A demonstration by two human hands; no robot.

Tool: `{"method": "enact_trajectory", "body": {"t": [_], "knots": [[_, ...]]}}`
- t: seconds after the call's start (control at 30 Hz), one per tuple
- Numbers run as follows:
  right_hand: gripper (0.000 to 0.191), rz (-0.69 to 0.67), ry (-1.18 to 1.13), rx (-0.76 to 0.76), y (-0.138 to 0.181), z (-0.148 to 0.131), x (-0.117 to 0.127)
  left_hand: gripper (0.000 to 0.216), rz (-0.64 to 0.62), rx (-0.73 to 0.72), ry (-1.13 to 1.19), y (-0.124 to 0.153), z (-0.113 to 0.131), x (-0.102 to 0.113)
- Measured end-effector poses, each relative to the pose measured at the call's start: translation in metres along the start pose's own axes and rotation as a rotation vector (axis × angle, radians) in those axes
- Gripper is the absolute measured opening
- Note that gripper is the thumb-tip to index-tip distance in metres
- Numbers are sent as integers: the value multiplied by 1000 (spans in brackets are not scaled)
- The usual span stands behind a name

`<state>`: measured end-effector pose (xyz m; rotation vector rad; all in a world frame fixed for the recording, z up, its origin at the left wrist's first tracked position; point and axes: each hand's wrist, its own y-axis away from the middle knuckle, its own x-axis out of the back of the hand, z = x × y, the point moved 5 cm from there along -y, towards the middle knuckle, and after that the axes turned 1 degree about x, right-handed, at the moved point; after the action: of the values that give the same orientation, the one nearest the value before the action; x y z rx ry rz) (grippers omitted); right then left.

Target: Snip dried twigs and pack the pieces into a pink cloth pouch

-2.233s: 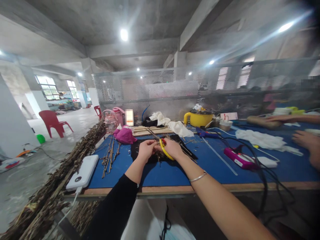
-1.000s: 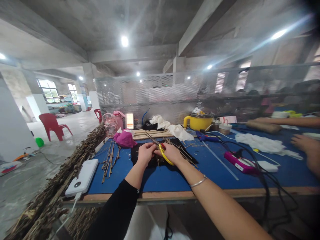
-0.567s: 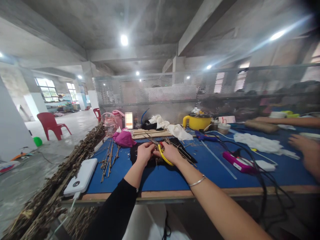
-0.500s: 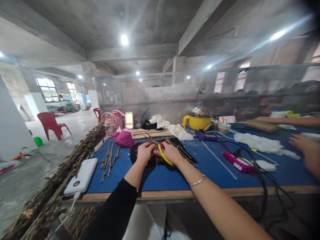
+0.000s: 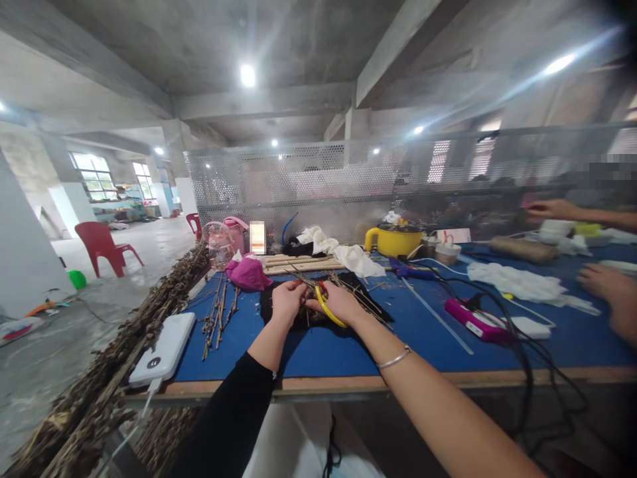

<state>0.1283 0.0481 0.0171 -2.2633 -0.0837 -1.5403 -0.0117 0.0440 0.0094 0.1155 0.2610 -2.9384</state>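
My right hand (image 5: 342,303) is closed on a pair of scissors (image 5: 324,307) with yellow handles. Their blades point up and to the left, away from me. Close beside it, the fingers of my left hand (image 5: 286,304) are pinched together on dried plant stems, partly hidden by the fingers. Both hands are over a black cloth (image 5: 269,307) on the blue tabletop (image 5: 398,352). More thin brown stems (image 5: 355,292) lie loose across the cloth on the right, and another group of dry twigs (image 5: 217,312) is to the left.
A white power bank (image 5: 166,348) lies at the front left, by a long heap of dried plants (image 5: 134,332). Behind are a magenta cloth bag (image 5: 247,272) and a yellow pot (image 5: 398,242). A glue gun (image 5: 411,271), purple power strip (image 5: 478,322) and co-worker's hands (image 5: 602,285) are right.
A co-worker's far arm at the right has lifted and moved back, uncovering white cups and a brown roll. My two hands and the scissors have hardly moved.
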Motion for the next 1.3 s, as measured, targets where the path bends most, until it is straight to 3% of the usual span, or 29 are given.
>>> {"method": "enact_trajectory", "body": {"t": [0.33, 0.57, 0.93, 1.3], "knots": [[59, 36, -9, -66, -3, 5, 2, 24, -21, 53, 0, -6, -14, -1], [65, 33, -23, -68, 0, 0, 2, 17, -101, 72, 66, 1, -8, -9], [55, 26, 16, -106, -2, 3, 4, 25, -39, 109, 61, 0, -9, -5], [65, 35, -8, -69, -1, 3, -1, 20, -53, 59, 64, 1, -5, -5]]}}
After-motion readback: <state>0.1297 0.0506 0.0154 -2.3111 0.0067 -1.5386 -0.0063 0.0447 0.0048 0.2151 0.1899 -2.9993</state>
